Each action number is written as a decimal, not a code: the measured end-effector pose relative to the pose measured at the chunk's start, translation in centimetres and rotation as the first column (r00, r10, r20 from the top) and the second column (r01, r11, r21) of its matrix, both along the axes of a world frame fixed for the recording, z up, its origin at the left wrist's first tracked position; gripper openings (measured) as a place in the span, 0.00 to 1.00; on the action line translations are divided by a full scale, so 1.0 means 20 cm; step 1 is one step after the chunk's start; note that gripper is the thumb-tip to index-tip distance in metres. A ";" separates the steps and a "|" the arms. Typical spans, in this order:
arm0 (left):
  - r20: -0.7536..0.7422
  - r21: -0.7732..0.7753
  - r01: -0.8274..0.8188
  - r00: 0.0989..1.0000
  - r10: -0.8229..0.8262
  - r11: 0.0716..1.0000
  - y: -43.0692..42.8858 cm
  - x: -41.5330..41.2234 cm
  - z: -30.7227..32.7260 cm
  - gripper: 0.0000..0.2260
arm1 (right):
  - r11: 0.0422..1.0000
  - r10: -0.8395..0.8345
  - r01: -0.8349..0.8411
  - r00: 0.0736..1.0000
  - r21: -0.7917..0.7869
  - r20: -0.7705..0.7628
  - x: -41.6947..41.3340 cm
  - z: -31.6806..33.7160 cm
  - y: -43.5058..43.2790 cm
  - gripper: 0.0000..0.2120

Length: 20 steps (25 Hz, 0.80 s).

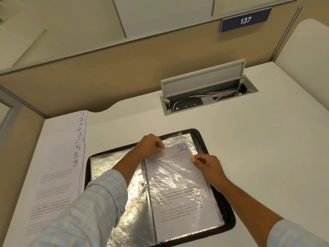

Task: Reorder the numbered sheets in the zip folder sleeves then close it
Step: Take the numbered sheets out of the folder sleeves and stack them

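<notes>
Zip folder [202, 138] lies open and flat on the desk [267, 157] just in front of the person, black zip rim showing all round; clear sleeves fanned across both halves, the left-half sleeves looking empty and glaring under the light.

Sheet marked 10 [175, 184] sits in the right-half sleeve, its top edge and number standing proud of the sleeve mouth at 12 o'clock; partly in, partly out, so either going in or coming out; cannot tell which.

Left hand [151, 146] at 11 o'clock of the sheet, fingers pinched shut on the top left corner, seemingly paper and plastic together; likely to part the film from the page.

Right hand [207, 165] at 3 o'clock of the sheet, fingertips closed on its right edge near the top; judged a steadying grip to keep the page square in the sleeve.

Stack of loose sheets [58, 166] lies at 9 o'clock of the folder, well clear; staggered so the handwritten numbers show down one edge, presumably for reading the order at a glance.

Judgement: sorting unfinished; zip open.
</notes>
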<state>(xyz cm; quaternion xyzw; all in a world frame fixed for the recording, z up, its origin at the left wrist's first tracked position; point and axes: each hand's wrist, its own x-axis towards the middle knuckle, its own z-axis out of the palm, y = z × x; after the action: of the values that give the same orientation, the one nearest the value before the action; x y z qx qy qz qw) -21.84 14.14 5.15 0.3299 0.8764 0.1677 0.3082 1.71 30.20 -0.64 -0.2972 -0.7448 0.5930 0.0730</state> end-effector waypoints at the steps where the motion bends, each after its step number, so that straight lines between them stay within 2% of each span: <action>1: -0.007 0.004 0.020 1.000 -0.020 1.000 0.01 0.00 0.00 0.06 | 1.000 0.001 -0.002 1.000 -0.028 -0.016 0.01 0.00 0.00 0.06; 5: 0.012 0.022 0.047 0.999 -0.047 0.999 0.01 0.01 0.00 0.04 | 0.994 0.013 -0.020 0.998 -0.103 -0.068 0.03 0.01 0.01 0.07; 13: -0.004 0.022 0.046 0.999 -0.046 0.999 0.00 -0.02 -0.03 0.06 | 0.992 -0.019 0.011 0.998 -0.123 -0.057 0.03 -0.02 0.02 0.08; 16: -0.056 0.048 -0.057 0.997 0.060 0.997 0.01 -0.05 -0.03 0.05 | 0.998 -0.010 0.008 0.999 -0.069 -0.032 0.01 -0.04 0.03 0.07; 20: -0.094 0.224 -0.298 0.941 0.325 0.928 0.03 -0.12 0.03 0.08 | 1.000 0.003 -0.003 1.000 0.021 -0.003 0.00 -0.03 0.02 0.06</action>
<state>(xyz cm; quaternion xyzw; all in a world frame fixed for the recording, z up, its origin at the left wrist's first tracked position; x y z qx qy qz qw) -24.15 14.69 5.84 0.2269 0.9136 0.2827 0.1843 1.72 30.62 -1.31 -0.2943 -0.7512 0.5859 0.0763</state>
